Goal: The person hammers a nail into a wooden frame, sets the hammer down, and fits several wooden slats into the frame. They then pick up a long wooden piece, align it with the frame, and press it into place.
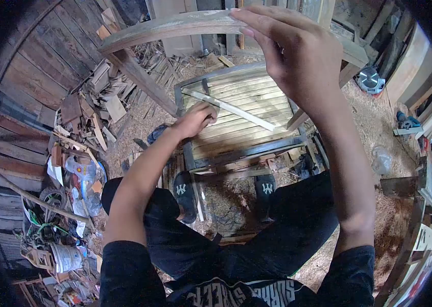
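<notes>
Wooden frame (175,26) is spanning top of picture, looking grey-brown and worn. Left hand (197,121), centre, is curling half closed; cannot tell whether gripping pale strip (249,115) crossing slatted panel (249,91). Right hand (298,53), upper right, is holding wooden frame with bent fingers.

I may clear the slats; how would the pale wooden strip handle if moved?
The pale wooden strip looks slender, so probably light. It appears straight, suggesting reasonable stiffness. Its face looks flat, so on the slats it may slide rather than roll.
</notes>
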Tool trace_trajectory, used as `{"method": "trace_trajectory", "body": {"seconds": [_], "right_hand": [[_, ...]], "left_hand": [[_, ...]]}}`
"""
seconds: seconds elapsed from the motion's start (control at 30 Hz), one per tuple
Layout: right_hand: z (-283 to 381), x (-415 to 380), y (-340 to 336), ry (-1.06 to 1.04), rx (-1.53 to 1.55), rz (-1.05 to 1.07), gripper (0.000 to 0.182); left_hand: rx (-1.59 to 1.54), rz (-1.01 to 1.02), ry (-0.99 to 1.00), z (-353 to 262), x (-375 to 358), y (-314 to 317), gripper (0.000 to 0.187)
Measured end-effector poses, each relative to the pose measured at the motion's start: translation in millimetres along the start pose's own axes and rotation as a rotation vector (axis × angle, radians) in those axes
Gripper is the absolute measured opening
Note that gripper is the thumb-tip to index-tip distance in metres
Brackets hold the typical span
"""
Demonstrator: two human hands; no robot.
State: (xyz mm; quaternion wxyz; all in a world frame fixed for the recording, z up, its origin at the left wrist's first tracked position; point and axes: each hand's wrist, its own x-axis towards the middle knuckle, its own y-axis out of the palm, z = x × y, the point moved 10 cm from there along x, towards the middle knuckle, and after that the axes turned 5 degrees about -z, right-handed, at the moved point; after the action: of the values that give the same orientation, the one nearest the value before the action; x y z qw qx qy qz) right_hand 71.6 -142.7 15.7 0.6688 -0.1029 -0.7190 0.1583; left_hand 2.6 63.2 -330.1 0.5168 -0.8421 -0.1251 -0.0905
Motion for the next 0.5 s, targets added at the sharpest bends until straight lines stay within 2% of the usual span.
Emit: {"method": "trace_trajectory", "body": {"seconds": [0.2,0.27,0.33,0.4,0.47,0.5], "right_hand": [[-2,-3,0,0.004,-0.012,0.008,0.031],[1,-4,-2,-0.023,-0.001,-0.034,0.032],[1,-6,8,-0.037,-0.128,0.008,0.033],[-1,-1,4,-0.007,-0.101,0.042,0.032],[-4,-2,5,0.025,-0.069,0.08,0.031],[-6,-3,6,0.03,-0.066,0.061,0.035]], "left_hand": [[0.202,-0.094,0.068,-4,-1,9,0.015],[0.31,-0.038,-0.041,4,-2,16,0.015],[0.318,-0.061,-0.055,5,-7,17,0.016],[0.324,-0.084,-0.07,-7,-6,8,0.019],[0.164,-0.039,-0.353,-18,0,-10,0.017],[0.164,-0.038,-0.357,-18,2,-5,0.017]]}}
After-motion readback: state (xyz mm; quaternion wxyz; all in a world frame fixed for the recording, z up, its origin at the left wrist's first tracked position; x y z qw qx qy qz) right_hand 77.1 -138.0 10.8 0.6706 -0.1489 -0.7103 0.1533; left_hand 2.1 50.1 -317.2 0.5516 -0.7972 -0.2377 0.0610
